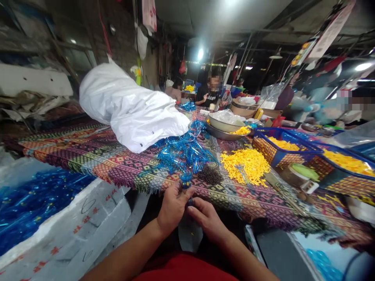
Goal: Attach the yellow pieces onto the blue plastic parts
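My left hand (172, 205) is closed round a clear blue plastic piece (185, 178), whose top sticks up above the thumb and fingers near the table's edge. Close beside it, my right hand (208, 218) has its thumb and fingers pinched together just below. A small dark-blue bit (190, 201) shows between the two hands; whether it belongs to the same piece I cannot tell. Just beyond lie a loose heap of clear blue plastic parts (187, 152), a small mound of dark little pieces (209, 176) and a pile of yellow plastic pieces (246, 166).
A white sack (134, 105) lies on the patterned cloth (117, 162). Blue baskets (271, 154) of yellow pieces and stacked bowls (225, 125) stand at right. At left is a foam box (96, 207) with blue parts. Across the table sits a person (209, 95).
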Demonstrator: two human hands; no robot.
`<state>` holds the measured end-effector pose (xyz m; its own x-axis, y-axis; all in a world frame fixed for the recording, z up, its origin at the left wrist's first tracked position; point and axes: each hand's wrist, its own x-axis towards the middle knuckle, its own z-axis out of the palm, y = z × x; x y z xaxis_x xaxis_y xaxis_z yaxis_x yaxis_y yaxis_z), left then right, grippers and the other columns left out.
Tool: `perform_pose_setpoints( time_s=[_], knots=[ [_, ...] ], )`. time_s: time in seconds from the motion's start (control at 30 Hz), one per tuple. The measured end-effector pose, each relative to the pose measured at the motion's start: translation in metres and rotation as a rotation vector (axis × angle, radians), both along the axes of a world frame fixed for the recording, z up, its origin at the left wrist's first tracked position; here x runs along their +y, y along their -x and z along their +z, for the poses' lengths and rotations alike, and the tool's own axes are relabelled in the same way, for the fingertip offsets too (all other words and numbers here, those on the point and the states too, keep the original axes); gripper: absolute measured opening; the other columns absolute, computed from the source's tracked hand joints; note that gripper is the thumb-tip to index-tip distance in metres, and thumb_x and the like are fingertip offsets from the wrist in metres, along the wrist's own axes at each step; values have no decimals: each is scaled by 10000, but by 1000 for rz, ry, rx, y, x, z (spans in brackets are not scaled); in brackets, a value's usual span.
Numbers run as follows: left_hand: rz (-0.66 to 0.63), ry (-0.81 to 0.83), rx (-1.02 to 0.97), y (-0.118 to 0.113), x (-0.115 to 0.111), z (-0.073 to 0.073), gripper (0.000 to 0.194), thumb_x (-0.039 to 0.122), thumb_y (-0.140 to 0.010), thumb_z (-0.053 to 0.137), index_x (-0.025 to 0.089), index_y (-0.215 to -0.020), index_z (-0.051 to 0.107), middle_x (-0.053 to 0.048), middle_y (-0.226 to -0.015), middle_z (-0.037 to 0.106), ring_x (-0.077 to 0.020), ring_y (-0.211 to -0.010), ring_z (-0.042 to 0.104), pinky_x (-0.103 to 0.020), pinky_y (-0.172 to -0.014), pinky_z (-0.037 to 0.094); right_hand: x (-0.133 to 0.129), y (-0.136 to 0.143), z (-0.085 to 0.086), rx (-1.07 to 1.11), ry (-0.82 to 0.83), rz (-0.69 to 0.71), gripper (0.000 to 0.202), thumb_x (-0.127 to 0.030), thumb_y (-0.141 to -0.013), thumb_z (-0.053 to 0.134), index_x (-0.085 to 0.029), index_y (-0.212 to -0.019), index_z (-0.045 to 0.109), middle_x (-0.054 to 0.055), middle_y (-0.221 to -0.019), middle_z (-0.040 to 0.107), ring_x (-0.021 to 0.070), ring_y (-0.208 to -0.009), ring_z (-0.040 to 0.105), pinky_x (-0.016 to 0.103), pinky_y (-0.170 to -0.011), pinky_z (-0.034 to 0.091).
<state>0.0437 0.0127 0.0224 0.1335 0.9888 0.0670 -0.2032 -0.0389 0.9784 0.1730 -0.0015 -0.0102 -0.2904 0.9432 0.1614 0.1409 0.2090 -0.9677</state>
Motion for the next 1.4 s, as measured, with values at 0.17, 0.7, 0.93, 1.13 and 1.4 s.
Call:
perform_pose_setpoints(
  time_s=[0.17, 0.7, 0.93, 1.13, 1.4],
  knots=[
    [21, -80, -70, -3, -6, 18, 203, 232, -764, 599, 176, -953, 549, -45, -935, 623, -163, -881, 598, -296, -847, 442, 2, 8, 10, 62, -180, 18, 157, -325, -816, 539, -203, -785, 632, 18, -684, 593, 157, -625, 520, 260, -571, 449],
    [-36, -116, -50, -11, -28, 38, 89, 194, -773, 545, 167, -823, 476, 32, -605, 521, -86, -523, 476, -214, -539, 417, -20, 11, 7, 120, -112, 140, 356, -429, -877, 409, -201, -691, 609, -17, -497, 493, 100, -428, 441, 219, -436, 370],
    [-79, -259, 170, 2, -32, 37, 154, 236, -780, 551, 172, -920, 545, -28, -811, 582, -144, -724, 529, -246, -666, 435, -9, -29, 56, -79, -510, -42, 600, -395, -702, 685, -252, -1242, 466, 80, -1055, 564, 192, -837, 562, 290, -704, 475],
    [-189, -529, 324, 0, -34, 29, 231, 316, -816, 474, 141, -930, 572, -67, -876, 586, -186, -783, 522, -288, -711, 427, -3, -24, 104, -453, -950, 42, 325, -387, -738, 643, -204, -1001, 590, 72, -865, 597, 191, -793, 530, 309, -706, 443],
    [-94, -388, 484, 5, -24, -6, 107, 193, -798, 487, 122, -828, 561, -63, -852, 595, -168, -786, 539, -288, -715, 442, 16, -2, 60, -266, -712, -59, 152, -320, -784, 560, -170, -770, 575, 33, -720, 533, 147, -673, 506, 268, -617, 422]
  ],
)
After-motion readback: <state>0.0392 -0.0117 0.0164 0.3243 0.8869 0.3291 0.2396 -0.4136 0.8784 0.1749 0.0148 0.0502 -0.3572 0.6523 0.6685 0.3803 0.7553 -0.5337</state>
